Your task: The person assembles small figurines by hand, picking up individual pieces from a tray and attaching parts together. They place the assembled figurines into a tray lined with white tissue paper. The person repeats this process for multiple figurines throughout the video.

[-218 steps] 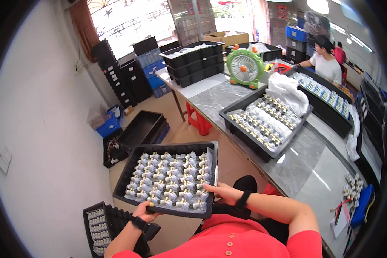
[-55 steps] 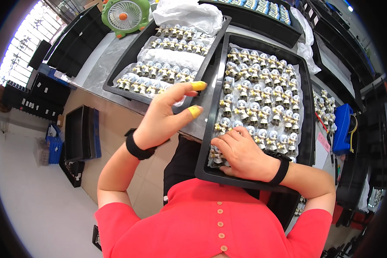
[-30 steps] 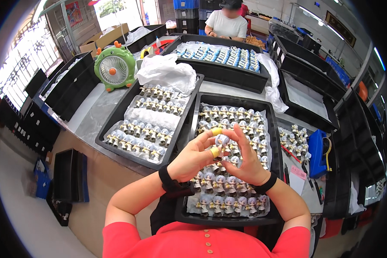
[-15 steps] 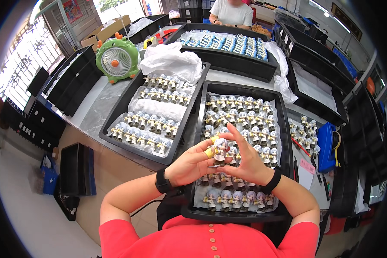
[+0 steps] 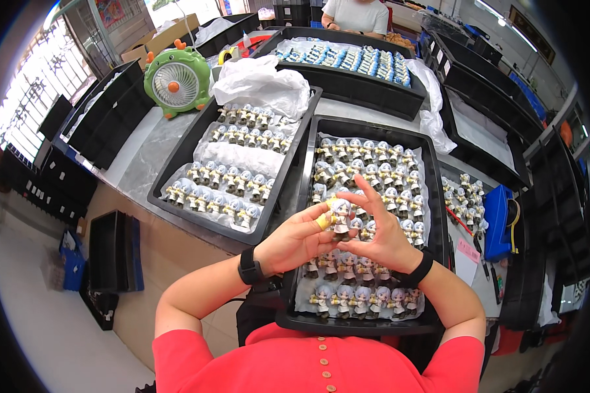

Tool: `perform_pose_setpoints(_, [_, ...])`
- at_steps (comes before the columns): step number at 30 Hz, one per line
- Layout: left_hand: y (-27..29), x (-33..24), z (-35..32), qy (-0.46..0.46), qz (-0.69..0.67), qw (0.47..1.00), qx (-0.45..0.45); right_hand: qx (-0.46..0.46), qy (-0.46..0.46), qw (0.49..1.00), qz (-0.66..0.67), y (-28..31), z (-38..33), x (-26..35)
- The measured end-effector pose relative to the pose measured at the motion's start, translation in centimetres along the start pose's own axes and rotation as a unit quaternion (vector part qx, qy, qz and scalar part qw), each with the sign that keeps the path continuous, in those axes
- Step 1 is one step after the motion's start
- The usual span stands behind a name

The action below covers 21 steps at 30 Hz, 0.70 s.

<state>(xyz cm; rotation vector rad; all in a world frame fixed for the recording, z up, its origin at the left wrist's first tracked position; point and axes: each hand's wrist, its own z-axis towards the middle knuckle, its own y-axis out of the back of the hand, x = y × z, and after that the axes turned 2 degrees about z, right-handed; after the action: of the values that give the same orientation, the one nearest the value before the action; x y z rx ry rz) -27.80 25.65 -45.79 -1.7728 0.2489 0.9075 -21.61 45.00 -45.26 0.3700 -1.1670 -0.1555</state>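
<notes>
A small figurine (image 5: 340, 221) with pale silver hair and a white outfit stands upright between my hands, over the near black tray (image 5: 439, 216). My left hand (image 5: 294, 241) is closed on it from the left, with yellow wraps on two of its fingers. From the other side my right hand (image 5: 392, 247) has its thumb by the base and curled fingers at the head, the index finger raised. Rows of similar figurines (image 5: 360, 301) fill the tray on white lining, partly hidden by my hands.
A second black tray (image 5: 269, 223) with figurine rows and crumpled white plastic (image 5: 262, 85) lies to the left. Behind it stands a green fan (image 5: 177, 82). A far tray (image 5: 354, 88) holds blue pieces. More figurines (image 5: 464, 200) and a blue box (image 5: 499, 223) are at right. A person (image 5: 355, 14) sits opposite.
The figurine and both hands have risen slightly. My right fingers have curled in closer around the figurine's head. The trays show no change beyond a small shift of the view.
</notes>
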Motion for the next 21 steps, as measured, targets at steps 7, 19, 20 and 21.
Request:
perform_pose_setpoints(7, [-0.5,-1.0,1.2,-0.016,0.017,1.0,0.017,-0.033,0.015,0.999,-0.037,1.0,0.2,0.6])
perform_pose_setpoints(19, [-4.6,-1.0,8.2,-0.076,-0.051,0.992,0.092,-0.187,0.028,0.975,0.113,4.2,0.2,0.9])
perform_pose_setpoints(20, [-4.7,-0.9,8.4,-0.078,-0.049,0.992,0.088,-0.184,0.021,0.977,0.109,4.5,0.1,0.9])
perform_pose_setpoints(21, [-4.7,-0.7,8.4,-0.079,-0.047,0.993,0.08,-0.179,0.013,0.978,0.109,4.4,0.2,0.8])
